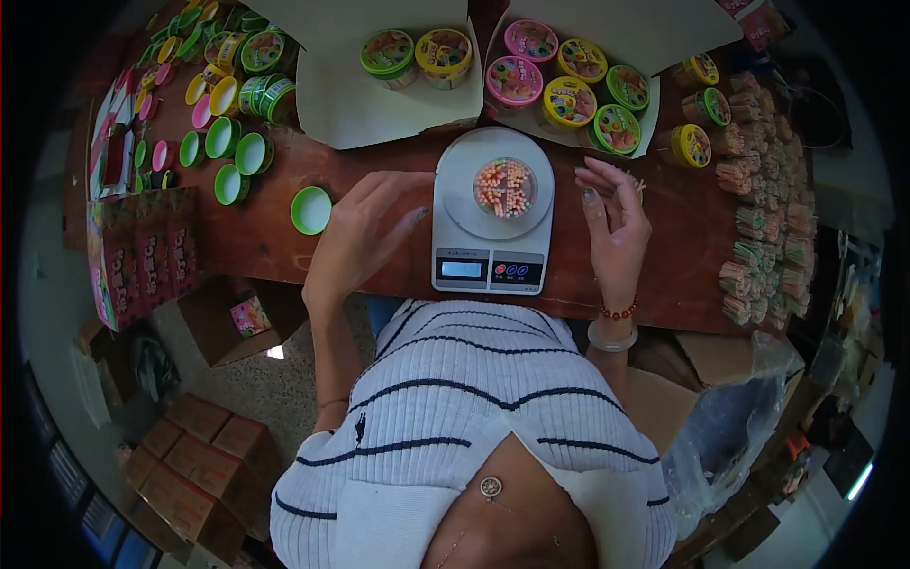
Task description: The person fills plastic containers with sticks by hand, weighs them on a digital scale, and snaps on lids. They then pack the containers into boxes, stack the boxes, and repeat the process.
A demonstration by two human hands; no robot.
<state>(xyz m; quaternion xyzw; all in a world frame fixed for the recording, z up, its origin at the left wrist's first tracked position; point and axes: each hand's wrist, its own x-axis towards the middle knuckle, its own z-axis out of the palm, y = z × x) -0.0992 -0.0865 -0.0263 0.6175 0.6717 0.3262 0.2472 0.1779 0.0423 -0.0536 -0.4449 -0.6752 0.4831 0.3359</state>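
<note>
A small clear cup packed with pink-tipped sticks (504,188) stands on the round plate of a white kitchen scale (445,228), whose display is lit. My left hand (365,228) is at the scale's left side, fingers stretched with the index fingertip right at its edge and the thumb apart. On the other side, my right hand (618,213) hovers beside the scale, thumb and fingers spread and slightly curled. A few thin stick ends (641,187) peek out by its knuckles. An upturned green lid (311,211) lies just left of my left hand.
Two open cartons (393,119) at the back hold lidded tubs (569,101). Loose lids and tubs (250,154) crowd the left, above pink printed boxes (142,251). Bundles of sticks (749,223) line the right edge, near several lidded tubs (691,145). Brown cartons (194,465) sit on the floor.
</note>
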